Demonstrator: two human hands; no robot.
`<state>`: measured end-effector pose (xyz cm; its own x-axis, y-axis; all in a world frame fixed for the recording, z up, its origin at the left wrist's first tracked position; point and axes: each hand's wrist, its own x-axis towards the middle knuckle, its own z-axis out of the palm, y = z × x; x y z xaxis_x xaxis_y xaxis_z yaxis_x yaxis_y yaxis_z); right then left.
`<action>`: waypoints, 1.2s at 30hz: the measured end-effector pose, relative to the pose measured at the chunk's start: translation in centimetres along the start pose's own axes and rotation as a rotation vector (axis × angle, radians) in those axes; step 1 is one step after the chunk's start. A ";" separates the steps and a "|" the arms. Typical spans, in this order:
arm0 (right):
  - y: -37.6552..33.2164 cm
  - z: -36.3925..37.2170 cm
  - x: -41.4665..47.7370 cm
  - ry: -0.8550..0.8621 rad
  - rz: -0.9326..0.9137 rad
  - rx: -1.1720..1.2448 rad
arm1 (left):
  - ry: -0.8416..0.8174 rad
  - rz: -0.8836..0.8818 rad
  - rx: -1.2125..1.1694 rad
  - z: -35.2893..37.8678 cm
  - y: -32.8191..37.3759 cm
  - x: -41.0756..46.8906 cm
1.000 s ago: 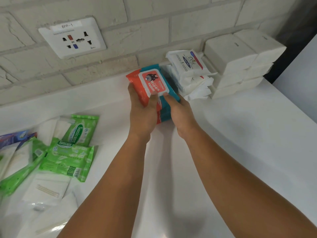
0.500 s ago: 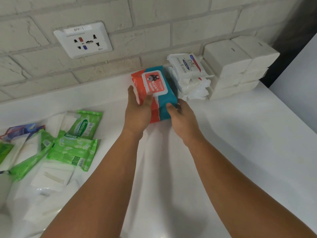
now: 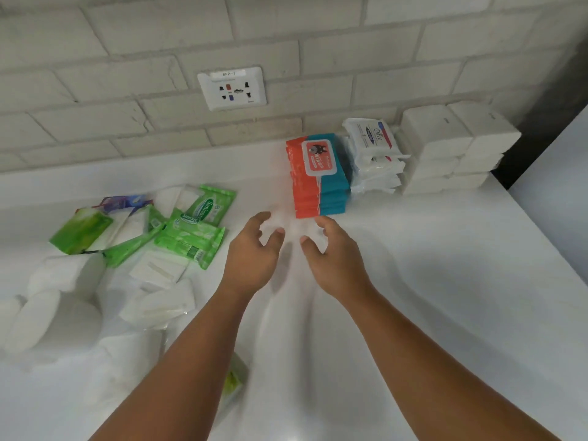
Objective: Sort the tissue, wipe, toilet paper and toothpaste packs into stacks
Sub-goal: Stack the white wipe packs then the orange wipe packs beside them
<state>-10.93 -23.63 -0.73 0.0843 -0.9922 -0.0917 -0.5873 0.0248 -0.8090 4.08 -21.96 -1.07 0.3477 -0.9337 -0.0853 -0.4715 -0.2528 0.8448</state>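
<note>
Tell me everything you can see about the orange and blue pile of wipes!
The wipes stack is several soft, shiny plastic packs lying flat on each other, half orange, half teal. The top pack has a white-rimmed flip lid with a dark cartoon figure and the word Wipes. It stands on the white counter near the brick wall, close against the white Dove packs. The left hand and right hand hover just before it, touching nothing.

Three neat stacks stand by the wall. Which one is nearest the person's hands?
The orange-and-teal wipes stack, just beyond the left hand and right hand. The Dove stack and plain white tissue stack sit farther right.
</note>
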 end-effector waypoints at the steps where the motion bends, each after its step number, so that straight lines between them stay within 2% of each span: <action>1: -0.4 0.5 -0.5 -0.025 -0.027 0.002 | 0.026 0.007 0.007 -0.7 -0.4 -0.8; 6: -2.3 3.7 -2.4 -0.160 -0.186 -0.006 | 0.145 0.024 0.041 -4.5 -2.9 -3.6; 11: -3.8 8.2 -2.6 -0.254 -0.328 -0.111 | 0.181 0.039 0.174 -8.7 -6.9 -3.6; 17: -5.7 14.7 -0.4 -0.316 -0.380 -0.367 | 0.073 0.116 0.493 -13.2 -11.6 0.4; 21: -6.8 17.7 1.3 -0.258 -0.349 -0.515 | 0.028 0.181 0.594 -15.1 -13.1 3.6; 24: -7.1 19.3 2.5 -0.228 -0.303 -0.548 | -0.034 0.150 0.650 -15.5 -13.5 5.5; 29: -7.4 20.5 3.6 -0.167 -0.284 -0.440 | -0.134 0.164 0.598 -15.1 -14.6 7.3; 33: -8.4 20.5 3.3 -0.132 -0.215 -0.285 | -0.109 0.222 0.633 -15.0 -15.4 7.6; 36: -8.9 19.9 2.6 -0.123 -0.099 -0.122 | -0.094 0.278 0.666 -15.1 -15.8 7.2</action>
<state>10.56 -24.03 -5.32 0.2397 -0.9665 -0.0920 -0.6643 -0.0941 -0.7415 26.29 -20.86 -7.08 0.0865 -0.9961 0.0150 -0.9360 -0.0761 0.3438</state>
